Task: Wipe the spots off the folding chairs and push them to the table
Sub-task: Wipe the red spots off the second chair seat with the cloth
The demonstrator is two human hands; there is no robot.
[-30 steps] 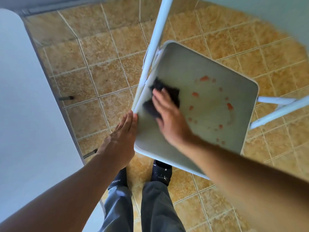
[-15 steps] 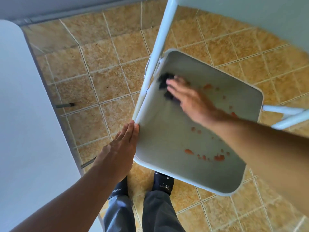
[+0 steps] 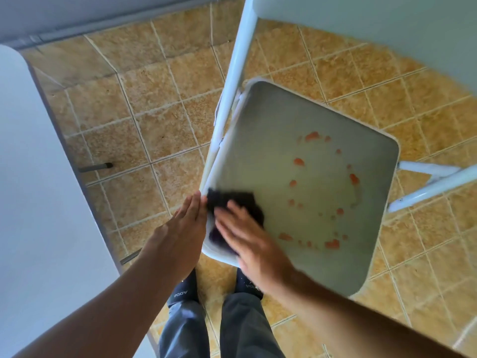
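We press dark cloth [image 3: 233,202] on spotted folding chair seat [image 3: 281,120] with flat, open-fingered right hand [image 3: 254,245], straight-fingered left hand [image 3: 180,229] against seat edge.

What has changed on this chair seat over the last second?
The right hand slid the dark cloth from the far left of the seat back toward the person, to its near left corner. The left hand stays flat against the seat's left edge; the orange spots remain.
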